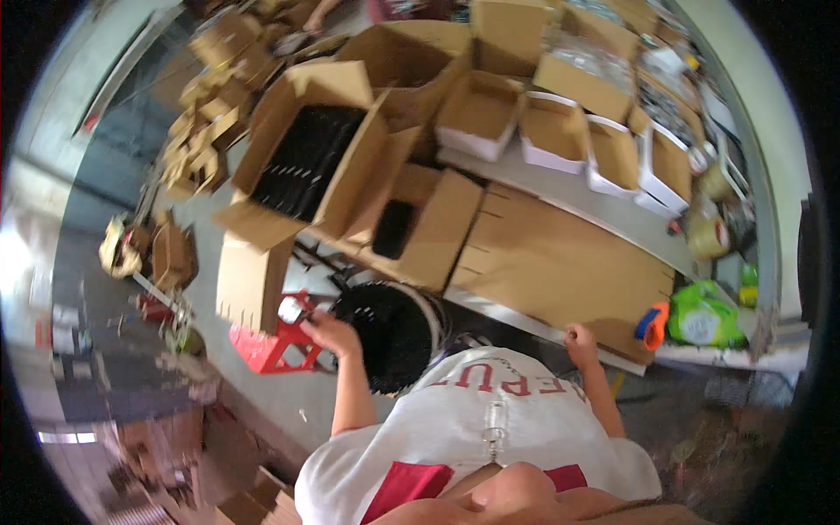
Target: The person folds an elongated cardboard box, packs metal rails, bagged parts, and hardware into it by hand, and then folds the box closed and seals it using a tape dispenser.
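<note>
My left hand [328,332] reaches down to the left, between a red plastic stool [262,348] and a round black basket [395,332]. A small white thing [290,309] lies at its fingertips; blur hides whether the hand holds it. My right hand [579,337] sits with curled fingers on the near edge of a flat cardboard sheet [551,258] that lies on the table. An open carton [306,157] full of black parts stands tilted behind the basket.
Several open white-sided boxes [560,131] line the grey table [612,210]. An orange tape dispenser [652,324], a green bag [704,315] and tape rolls [709,232] are at the right. Loose cartons [210,105] pile up on the floor at the left.
</note>
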